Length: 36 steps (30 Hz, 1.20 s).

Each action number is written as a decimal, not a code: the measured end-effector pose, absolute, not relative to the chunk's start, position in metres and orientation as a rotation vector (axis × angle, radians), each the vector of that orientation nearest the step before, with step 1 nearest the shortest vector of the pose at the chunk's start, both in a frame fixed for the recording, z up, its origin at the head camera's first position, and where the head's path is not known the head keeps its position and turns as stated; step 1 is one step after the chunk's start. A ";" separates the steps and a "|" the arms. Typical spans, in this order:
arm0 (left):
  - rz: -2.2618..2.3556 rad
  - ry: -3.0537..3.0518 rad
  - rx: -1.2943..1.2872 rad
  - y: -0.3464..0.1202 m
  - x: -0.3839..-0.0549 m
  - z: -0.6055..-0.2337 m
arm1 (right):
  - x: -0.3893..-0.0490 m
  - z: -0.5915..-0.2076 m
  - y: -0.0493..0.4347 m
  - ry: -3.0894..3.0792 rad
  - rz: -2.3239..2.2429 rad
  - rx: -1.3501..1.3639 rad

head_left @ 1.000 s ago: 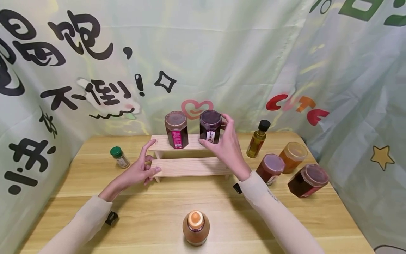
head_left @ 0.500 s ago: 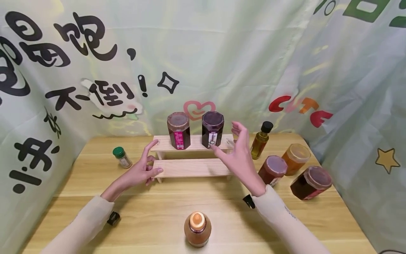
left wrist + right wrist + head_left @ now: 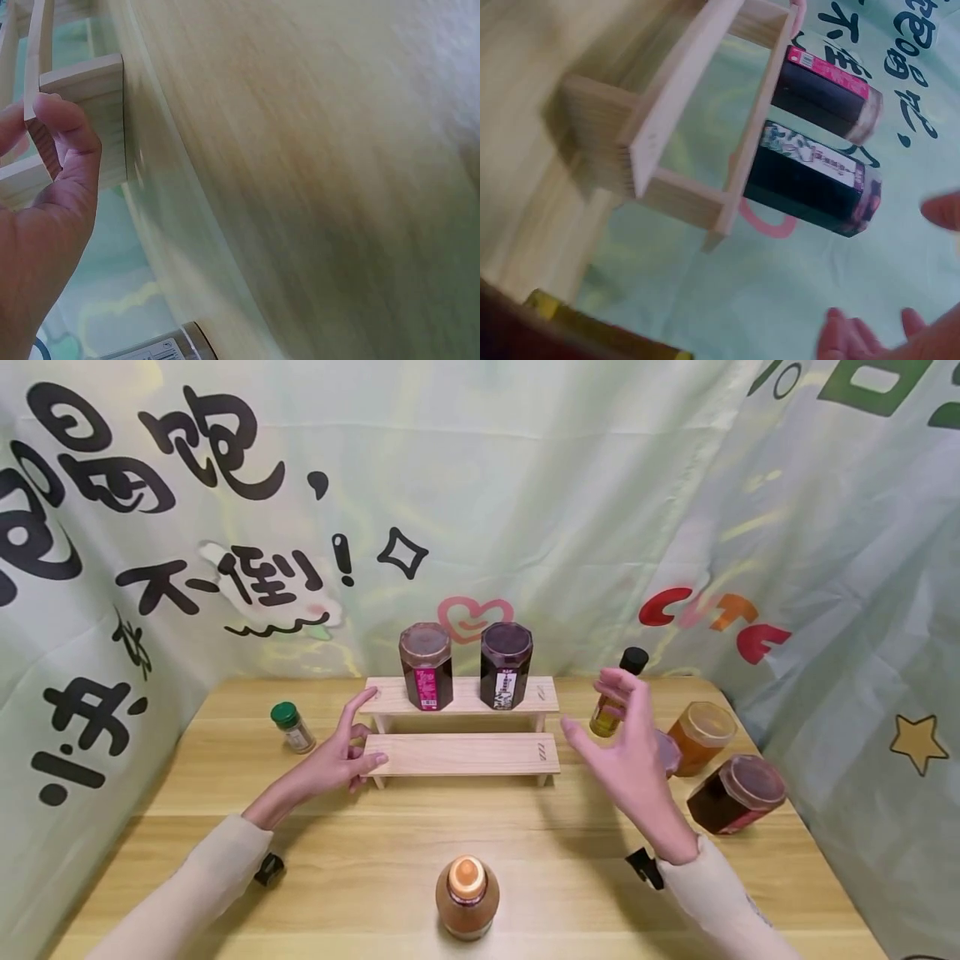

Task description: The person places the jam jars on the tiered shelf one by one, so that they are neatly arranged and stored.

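At the left end of a two-step wooden rack (image 3: 459,755), my left hand (image 3: 333,762) pinches the lower board between thumb and finger, as the left wrist view shows. My right hand (image 3: 628,760) is in the air right of the rack, fingers spread and holding nothing. Two dark jars stand upright on the upper step: one with a pink label (image 3: 426,681), the other with a white label (image 3: 506,681). Behind the right hand is an oil bottle (image 3: 603,720) with a black cap, partly covered by the fingers. A reddish-brown jar (image 3: 667,753) is mostly hidden by that hand.
An amber jar (image 3: 701,739) and a dark jar (image 3: 737,795) stand at the table's right. On the left is a green-capped seasoning bottle (image 3: 293,728). A brown bottle (image 3: 467,902) with an orange top stands at the front. Printed cloth (image 3: 570,510) hangs around the table.
My right hand has let go of the white-label jar and moved right, away from the rack. That jar stays on the upper step. The left hand keeps its hold on the rack.
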State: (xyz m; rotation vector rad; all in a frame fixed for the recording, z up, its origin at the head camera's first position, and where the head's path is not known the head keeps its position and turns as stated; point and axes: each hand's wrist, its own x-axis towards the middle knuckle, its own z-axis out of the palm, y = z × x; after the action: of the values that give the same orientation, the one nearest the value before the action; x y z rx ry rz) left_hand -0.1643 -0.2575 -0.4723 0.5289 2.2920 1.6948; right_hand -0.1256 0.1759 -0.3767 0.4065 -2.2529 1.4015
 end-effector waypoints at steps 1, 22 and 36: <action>1.696 2.291 0.532 -0.257 -0.165 -0.472 | -0.123 -0.378 0.180 -2.247 1.379 0.399; 1.705 2.257 0.496 -0.256 -0.166 -0.469 | -0.083 -0.399 0.248 -2.320 1.236 0.263; 1.690 2.263 0.488 -0.257 -0.166 -0.470 | -0.089 -0.423 0.268 -2.447 1.184 0.249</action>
State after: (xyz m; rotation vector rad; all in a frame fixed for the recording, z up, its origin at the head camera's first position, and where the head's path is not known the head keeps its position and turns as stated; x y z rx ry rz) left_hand -0.1659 -0.2572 -0.4697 0.4879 2.2627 1.6898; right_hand -0.0890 0.2677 -0.4231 0.2492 -2.4472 1.1838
